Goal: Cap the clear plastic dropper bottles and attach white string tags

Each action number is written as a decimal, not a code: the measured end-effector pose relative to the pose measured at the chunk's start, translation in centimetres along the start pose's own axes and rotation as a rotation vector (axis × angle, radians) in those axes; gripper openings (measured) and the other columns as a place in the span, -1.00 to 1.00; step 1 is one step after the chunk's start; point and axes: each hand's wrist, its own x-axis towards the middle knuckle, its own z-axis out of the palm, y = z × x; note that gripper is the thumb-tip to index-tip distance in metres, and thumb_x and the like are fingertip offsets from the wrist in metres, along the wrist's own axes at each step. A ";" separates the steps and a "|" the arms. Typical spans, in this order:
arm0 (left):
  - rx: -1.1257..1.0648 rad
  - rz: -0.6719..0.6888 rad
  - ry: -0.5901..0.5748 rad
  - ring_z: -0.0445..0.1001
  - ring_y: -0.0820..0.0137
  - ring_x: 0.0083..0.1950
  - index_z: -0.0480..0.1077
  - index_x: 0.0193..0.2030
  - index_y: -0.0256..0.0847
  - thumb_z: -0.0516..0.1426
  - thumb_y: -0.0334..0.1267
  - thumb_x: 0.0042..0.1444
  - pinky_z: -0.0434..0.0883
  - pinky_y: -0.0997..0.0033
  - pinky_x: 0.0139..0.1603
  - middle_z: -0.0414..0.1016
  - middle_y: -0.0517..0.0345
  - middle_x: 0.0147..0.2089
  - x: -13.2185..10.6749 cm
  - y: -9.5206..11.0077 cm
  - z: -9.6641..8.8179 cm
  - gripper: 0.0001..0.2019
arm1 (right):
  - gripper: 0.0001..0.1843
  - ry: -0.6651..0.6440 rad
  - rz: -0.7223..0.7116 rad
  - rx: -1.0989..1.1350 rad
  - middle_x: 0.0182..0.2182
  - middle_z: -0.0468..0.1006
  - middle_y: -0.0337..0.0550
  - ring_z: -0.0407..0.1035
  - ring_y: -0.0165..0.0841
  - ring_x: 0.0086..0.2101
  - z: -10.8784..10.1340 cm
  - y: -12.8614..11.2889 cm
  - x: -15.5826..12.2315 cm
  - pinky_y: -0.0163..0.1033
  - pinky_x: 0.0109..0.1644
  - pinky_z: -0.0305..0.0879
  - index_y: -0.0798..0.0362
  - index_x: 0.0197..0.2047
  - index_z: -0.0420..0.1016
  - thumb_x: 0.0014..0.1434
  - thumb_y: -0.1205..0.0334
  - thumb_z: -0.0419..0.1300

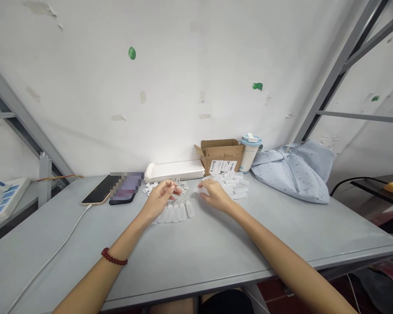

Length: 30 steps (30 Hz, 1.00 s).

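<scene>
My left hand (162, 198) is closed in a pinch, with thin white cord (182, 185) at its fingertips. Just below it, several frosted plastic tags (175, 213) with cords lie in a row on the table. Small white plastic pieces (149, 188) are heaped behind that hand. To the right, my right hand (216, 194) has its fingers drawn together at the edge of a pile of clear plastic pieces (239, 185). Something translucent shows by its fingertips, too faint to name.
Two phones (98, 190) lie at the left, one with a white charging cable (60, 248). Along the wall stand a stack of white flat items (177, 170), an open cardboard box (224, 157) and a lidded cup (249, 152). A light blue cloth bag (294, 174) rests at right.
</scene>
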 end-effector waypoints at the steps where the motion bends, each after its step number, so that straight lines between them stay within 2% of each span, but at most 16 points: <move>1: -0.044 -0.015 -0.012 0.45 0.33 -0.19 0.28 -0.28 -0.23 0.09 0.02 0.07 0.37 0.33 -0.21 0.48 0.07 -0.29 -0.1 0.2 0.0 -0.68 | -0.77 0.029 -0.024 0.067 -0.16 0.50 -0.01 0.31 -0.24 -0.10 0.0 -0.3 -0.1 -0.18 -0.04 0.20 0.16 -0.14 0.40 0.09 0.44 0.16; 5: -0.218 -0.081 -0.049 0.43 0.37 -0.24 0.26 -0.28 -0.22 0.14 -0.01 0.04 0.35 0.37 -0.24 0.44 0.14 -0.36 -0.2 0.5 0.0 -0.70 | -0.80 0.105 -0.096 0.239 -0.22 0.51 -0.02 0.36 -0.26 -0.17 0.2 -1.1 -0.3 -0.18 -0.09 0.26 0.15 -0.19 0.40 0.06 0.45 0.18; 10: -0.263 -0.120 -0.068 0.41 0.39 -0.28 0.26 -0.27 -0.23 0.17 -0.02 0.02 0.35 0.38 -0.26 0.44 0.15 -0.39 -0.1 0.4 0.1 -0.68 | -0.82 0.142 -0.149 0.312 -0.25 0.52 -0.03 0.38 -0.26 -0.19 0.8 -1.3 -0.4 -0.16 -0.11 0.28 0.14 -0.20 0.40 0.07 0.42 0.18; 20: -0.241 -0.093 -0.078 0.44 0.38 -0.27 0.28 -0.30 -0.24 0.16 0.00 0.02 0.40 0.33 -0.23 0.41 0.12 -0.30 -0.2 0.0 0.7 -0.68 | -0.81 0.136 -0.215 0.330 -0.28 0.53 -0.03 0.39 -0.26 -0.19 0.7 -2.5 -0.8 -0.18 -0.13 0.29 0.15 -0.18 0.42 0.08 0.42 0.17; 30: -0.057 -0.092 -0.095 0.44 0.39 -0.28 0.36 -0.29 -0.25 0.23 -0.16 -0.09 0.40 0.28 -0.15 0.43 0.15 -0.30 -0.4 0.2 0.6 -0.74 | -0.81 0.134 -0.196 0.363 -0.31 0.52 -0.06 0.39 -0.29 -0.24 0.5 -3.1 -1.0 -0.19 -0.14 0.29 0.14 -0.16 0.42 0.12 0.32 0.15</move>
